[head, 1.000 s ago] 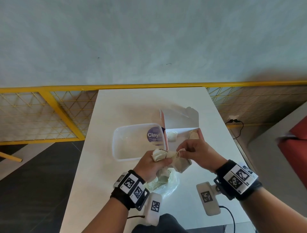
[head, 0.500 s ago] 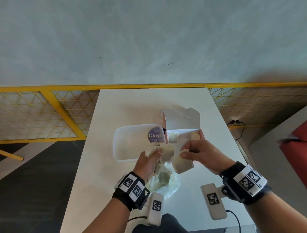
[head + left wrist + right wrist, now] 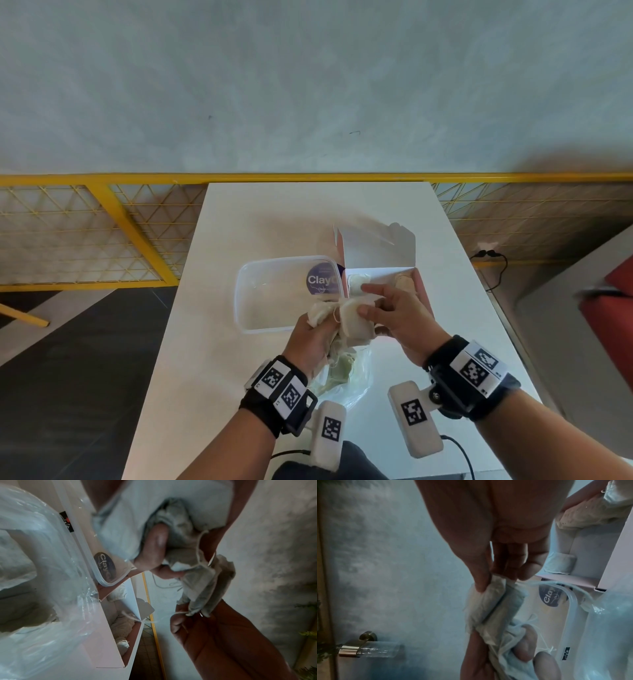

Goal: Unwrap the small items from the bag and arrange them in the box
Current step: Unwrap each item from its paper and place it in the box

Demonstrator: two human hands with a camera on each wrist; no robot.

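Café-like interior: white table (image 3: 239, 342), yellow mesh railing (image 3: 102, 233), red seat (image 3: 609, 325).

The small pouches (image 3: 352, 317) are cream, and the box (image 3: 378, 255) is white inside with pink edges. The clear tub (image 3: 274, 298) bears a purple round label (white lettering), the table (image 3: 239, 219) is white, and the railing (image 3: 137, 180) is yellow.

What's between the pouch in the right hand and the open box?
Nothing visible. The right hand pinches the pouch just in front of the open box; lid up. The left hand grips the pouch's other end, with tangled strings, so it must release.
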